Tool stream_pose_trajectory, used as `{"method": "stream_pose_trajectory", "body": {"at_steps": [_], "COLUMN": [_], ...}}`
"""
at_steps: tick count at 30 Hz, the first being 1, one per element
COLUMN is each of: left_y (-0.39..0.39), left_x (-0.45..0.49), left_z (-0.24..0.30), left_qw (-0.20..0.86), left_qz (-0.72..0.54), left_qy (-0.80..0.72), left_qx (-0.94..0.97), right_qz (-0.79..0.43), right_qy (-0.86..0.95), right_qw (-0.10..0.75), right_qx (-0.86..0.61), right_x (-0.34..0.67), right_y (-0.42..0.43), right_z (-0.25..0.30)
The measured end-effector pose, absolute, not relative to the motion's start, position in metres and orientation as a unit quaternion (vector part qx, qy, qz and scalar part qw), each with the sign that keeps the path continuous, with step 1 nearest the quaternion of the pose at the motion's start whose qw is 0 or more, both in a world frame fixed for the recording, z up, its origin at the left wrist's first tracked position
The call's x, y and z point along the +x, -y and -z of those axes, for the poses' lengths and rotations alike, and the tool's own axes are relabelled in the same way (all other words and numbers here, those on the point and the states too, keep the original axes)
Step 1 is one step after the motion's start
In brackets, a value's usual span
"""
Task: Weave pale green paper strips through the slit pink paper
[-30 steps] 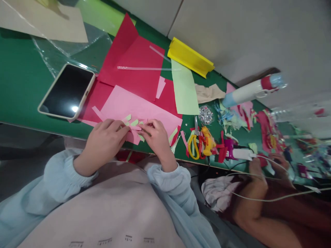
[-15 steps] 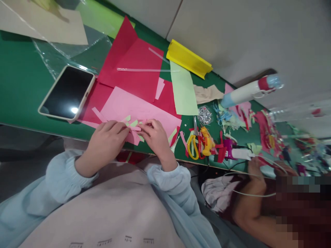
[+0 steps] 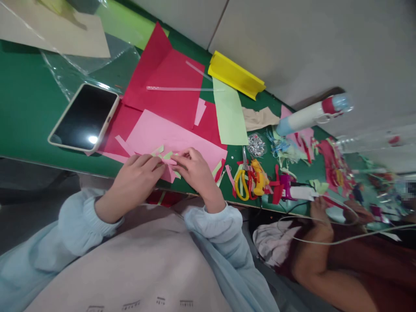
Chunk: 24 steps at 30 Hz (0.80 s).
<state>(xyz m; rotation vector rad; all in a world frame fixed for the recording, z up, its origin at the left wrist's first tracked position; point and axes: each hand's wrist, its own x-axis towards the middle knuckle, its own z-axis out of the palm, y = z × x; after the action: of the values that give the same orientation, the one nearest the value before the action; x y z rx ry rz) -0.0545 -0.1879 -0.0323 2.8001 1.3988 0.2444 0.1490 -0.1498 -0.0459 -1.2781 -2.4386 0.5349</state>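
Note:
My left hand (image 3: 138,180) and my right hand (image 3: 196,173) meet near the front edge of the table, fingers closed in a pinch. Between their fingertips is a small pink paper strip (image 3: 169,161). Pale green paper pieces (image 3: 167,155) lie just behind and under the fingers. Beneath both hands spreads a pink paper sheet (image 3: 175,132), on top of red paper (image 3: 175,65). A loose pink strip (image 3: 122,144) rests beyond my left hand. The fingertips partly hide the small pieces.
A phone (image 3: 86,116) lies left on the green table. Right of my hands are scissors (image 3: 241,184), a yellow glue gun (image 3: 259,177) and a bag of small shiny beads (image 3: 256,145). Behind lie clear glue sticks (image 3: 175,89) and yellow card (image 3: 235,76). A co-worker's hand (image 3: 320,210) is at far right.
My fingers have shifted slightly around the pink strip, with the left fingertips a little closer to the right. The co-worker at the right has moved, and a white cable there hangs differently.

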Motion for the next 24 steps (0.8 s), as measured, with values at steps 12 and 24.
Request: {"method": "stream_pose_trajectory", "body": {"at_steps": [12,24], "left_y": [0.19,0.189], "left_x": [-0.049,-0.044], "left_z": [0.029,0.029], "left_qw": [-0.026,-0.013], "left_qz": [-0.06,-0.059], "left_qy": [-0.45,-0.459], "left_qx": [0.89,0.886], "right_qz": [-0.194,-0.187], "right_qy": [0.853,0.859], "right_qw": [0.178,0.177], "right_qx": [-0.451,-0.443], "right_x": [0.149,0.151], "right_y": [0.15,0.15], "right_z": [0.048,0.049]}}
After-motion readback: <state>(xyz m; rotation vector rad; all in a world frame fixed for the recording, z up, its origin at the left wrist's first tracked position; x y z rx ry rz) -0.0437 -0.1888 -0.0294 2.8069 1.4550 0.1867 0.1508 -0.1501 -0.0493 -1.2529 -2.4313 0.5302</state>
